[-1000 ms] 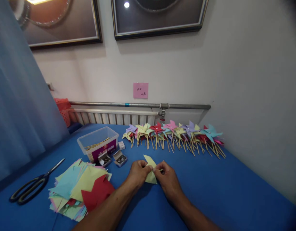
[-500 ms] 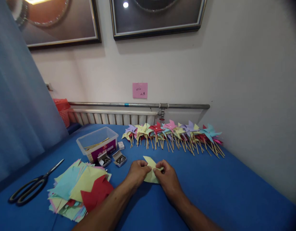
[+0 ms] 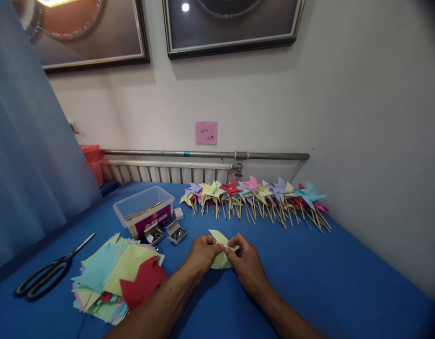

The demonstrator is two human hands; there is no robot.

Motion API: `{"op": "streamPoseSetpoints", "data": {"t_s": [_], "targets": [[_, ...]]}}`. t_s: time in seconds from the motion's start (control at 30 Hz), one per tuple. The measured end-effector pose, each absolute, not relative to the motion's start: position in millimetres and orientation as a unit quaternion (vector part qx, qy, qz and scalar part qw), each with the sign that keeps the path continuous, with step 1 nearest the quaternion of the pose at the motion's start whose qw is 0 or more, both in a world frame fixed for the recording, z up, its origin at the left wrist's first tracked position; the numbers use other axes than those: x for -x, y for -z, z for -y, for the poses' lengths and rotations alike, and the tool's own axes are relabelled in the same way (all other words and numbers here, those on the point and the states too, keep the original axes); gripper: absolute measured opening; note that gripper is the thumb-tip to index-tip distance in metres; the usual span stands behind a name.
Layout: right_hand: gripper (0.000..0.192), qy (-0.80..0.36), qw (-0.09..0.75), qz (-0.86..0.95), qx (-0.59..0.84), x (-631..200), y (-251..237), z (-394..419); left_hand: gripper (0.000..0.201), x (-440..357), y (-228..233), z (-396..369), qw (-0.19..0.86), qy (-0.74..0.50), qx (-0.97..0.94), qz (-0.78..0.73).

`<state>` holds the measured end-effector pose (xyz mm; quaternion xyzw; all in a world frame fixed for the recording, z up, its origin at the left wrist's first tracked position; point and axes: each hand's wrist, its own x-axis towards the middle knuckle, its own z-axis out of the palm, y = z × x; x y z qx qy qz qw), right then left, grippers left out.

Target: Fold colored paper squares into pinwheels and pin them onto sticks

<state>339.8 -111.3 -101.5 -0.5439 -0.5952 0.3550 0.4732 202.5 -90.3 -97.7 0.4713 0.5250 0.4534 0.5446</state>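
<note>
2 hands (image 3: 201, 256) (image 3: 248, 266), 1 yellow paper pc. (image 3: 222, 262) in them, 1 pr. scissors (image 3: 67, 258), 1 tub (image 3: 161, 217), 2 open sm. boxes (image 3: 172, 228) (image 3: 152, 228), 1 closed sm. box (image 3: 178, 213), 1 paper pile (image 3: 127, 270), 2 framed pics (image 3: 235, 28) (image 3: 97, 40), 1 note (image 3: 206, 133), 1 basket (image 3: 96, 172). Pinwheels (image 3: 230, 188): overlapping, exact no. unclear.

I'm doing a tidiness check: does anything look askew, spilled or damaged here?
Nothing looks plainly spilled or damaged. Only the pile of multicoloured cut paper sheets on the blue tabletop left of the left hand looks untidy: sheets lie at different angles, corners sticking out unevenly.
</note>
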Motion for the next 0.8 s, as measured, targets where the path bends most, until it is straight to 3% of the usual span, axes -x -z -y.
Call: {"op": "streamPoseSetpoints", "data": {"t_s": [0.53,0.8], "targets": [[0.011,-0.356,0.455,0.637,0.51,-348.2,94.1,111.2,0.02,-203.1,87.9,95.2,0.593,-0.456,-0.424,-0.511],[0.045,-0.426,0.481,0.635,0.428,-349.5,93.9,114.1,0.019,-198.9,93.6,88.7,0.601,-0.541,-0.341,-0.479]]}}
